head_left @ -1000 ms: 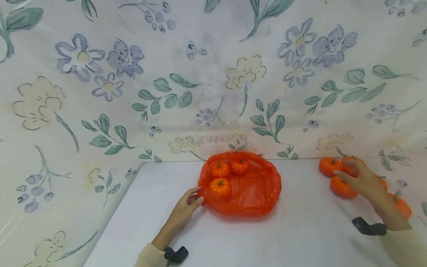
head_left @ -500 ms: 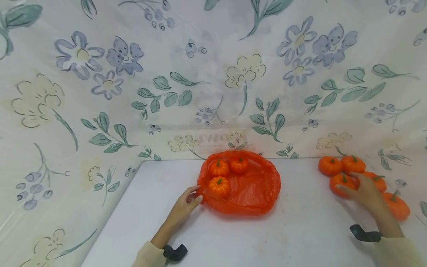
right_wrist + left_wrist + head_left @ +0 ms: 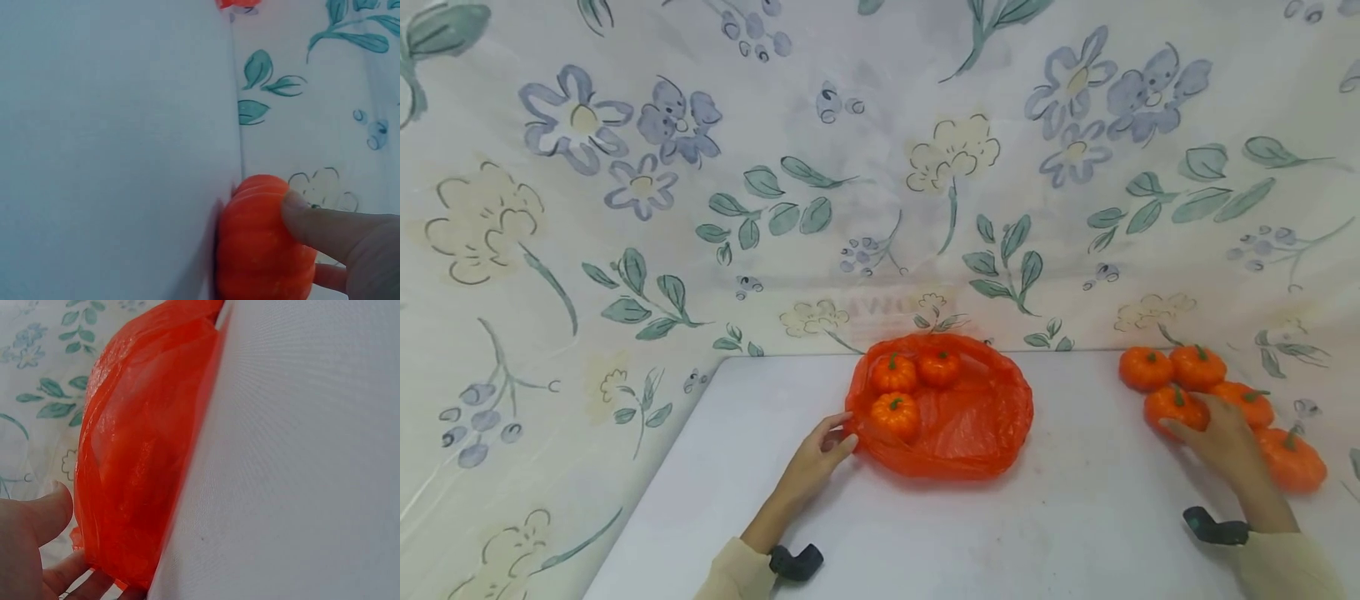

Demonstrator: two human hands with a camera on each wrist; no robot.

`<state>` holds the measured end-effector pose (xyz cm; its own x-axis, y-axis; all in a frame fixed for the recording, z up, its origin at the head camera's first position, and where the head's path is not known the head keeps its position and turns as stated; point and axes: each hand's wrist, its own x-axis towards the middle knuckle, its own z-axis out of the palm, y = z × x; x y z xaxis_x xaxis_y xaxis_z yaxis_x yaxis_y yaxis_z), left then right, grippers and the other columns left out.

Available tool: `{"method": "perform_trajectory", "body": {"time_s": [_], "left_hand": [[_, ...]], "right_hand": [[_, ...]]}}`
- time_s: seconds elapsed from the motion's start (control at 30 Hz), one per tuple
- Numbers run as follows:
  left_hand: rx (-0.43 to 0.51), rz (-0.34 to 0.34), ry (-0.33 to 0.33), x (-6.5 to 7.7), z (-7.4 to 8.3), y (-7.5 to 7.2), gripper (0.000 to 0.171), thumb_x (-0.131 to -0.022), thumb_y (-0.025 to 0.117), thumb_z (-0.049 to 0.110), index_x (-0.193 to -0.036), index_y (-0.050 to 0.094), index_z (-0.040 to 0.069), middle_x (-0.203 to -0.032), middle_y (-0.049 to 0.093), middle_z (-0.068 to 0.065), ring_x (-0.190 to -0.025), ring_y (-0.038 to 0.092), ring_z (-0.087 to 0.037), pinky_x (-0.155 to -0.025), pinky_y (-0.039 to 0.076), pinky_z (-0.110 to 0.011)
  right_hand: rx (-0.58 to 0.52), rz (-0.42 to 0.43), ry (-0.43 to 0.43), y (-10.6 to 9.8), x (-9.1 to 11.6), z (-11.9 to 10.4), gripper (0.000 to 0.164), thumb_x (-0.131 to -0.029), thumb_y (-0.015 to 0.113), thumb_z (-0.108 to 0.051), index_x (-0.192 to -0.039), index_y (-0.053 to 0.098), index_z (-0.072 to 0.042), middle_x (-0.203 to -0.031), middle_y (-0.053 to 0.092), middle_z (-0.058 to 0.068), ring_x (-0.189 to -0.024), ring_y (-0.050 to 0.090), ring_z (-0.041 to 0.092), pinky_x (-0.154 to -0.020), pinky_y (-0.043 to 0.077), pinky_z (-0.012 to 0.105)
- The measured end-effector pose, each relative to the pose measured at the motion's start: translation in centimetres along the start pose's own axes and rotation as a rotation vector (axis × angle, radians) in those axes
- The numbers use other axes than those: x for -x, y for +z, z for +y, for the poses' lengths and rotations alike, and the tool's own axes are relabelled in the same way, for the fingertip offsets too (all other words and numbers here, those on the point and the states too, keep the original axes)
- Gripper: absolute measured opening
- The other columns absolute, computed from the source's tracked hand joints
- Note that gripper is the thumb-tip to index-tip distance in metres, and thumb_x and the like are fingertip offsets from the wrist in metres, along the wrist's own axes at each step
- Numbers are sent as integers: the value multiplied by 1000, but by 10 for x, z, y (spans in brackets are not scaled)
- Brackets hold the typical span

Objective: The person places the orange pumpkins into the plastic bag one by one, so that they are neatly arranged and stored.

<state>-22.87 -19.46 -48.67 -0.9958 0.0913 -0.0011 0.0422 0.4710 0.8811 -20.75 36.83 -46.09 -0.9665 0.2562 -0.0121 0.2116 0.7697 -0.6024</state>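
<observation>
Left hand (image 3: 816, 454), spread loosely, touched the left side of the bag (image 3: 917, 467), which looked thin and floppy. Well right of the bag, right hand (image 3: 1221, 437) gripped a pumpkin (image 3: 1171, 410): probably light, stiff, slick; best held across its sides.

Pumpkins (image 3: 1146, 371): eight in total, of which three are inside the bag (image 3: 973, 429) and five are outside it. Stems (image 3: 895, 402): eight, one per pumpkin. Bag: one. Table (image 3: 1075, 517): one. Cloth (image 3: 880, 150): one. Blue flowers (image 3: 582, 119) printed on the cloth, head view: six, in two groups of three. Hands: two, namely one left hand (image 3: 815, 457) and one right hand (image 3: 1221, 437). Pumpkins gripped: one. Sleeves (image 3: 739, 571): two, one per arm. Black wrist pieces (image 3: 796, 563): two, one per wrist.
</observation>
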Motion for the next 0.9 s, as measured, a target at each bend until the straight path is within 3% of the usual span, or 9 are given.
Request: {"method": "perform_trajectory", "body": {"time_s": [0.17, 0.67, 0.9], "left_hand": [[2, -4, -1, 3, 1, -1, 58, -93, 67, 44, -143, 52, 19, -142, 57, -8, -129, 54, -28, -113, 42, -51], [21, -5, 4, 3, -1, -1, 58, -93, 67, 43, -143, 52, 18, -143, 57, -8, -128, 54, -28, -113, 42, -51], [32, -5, 24, 2, 1, -1, 56, -94, 67, 39, -143, 52, 16, -144, 56, -8, -128, 54, -27, -113, 41, -51]], "right_hand": [[-20, 24, 19, 4, -3, 0, 88, -94, 69, -40, -149, 24, 12, -144, 31, 42, -124, 32, 58, -101, 31, 76], [-3, -7, 56, 3, 0, 6, 100, -93, 60, -59, -150, 20, 13, -146, 26, 43, -126, 28, 59, -101, 30, 76], [-25, 7, -33, 2, 3, -11, 99, -92, 57, -64, -152, 23, 7, -146, 33, 40, -120, 38, 56, -95, 41, 72]]}}
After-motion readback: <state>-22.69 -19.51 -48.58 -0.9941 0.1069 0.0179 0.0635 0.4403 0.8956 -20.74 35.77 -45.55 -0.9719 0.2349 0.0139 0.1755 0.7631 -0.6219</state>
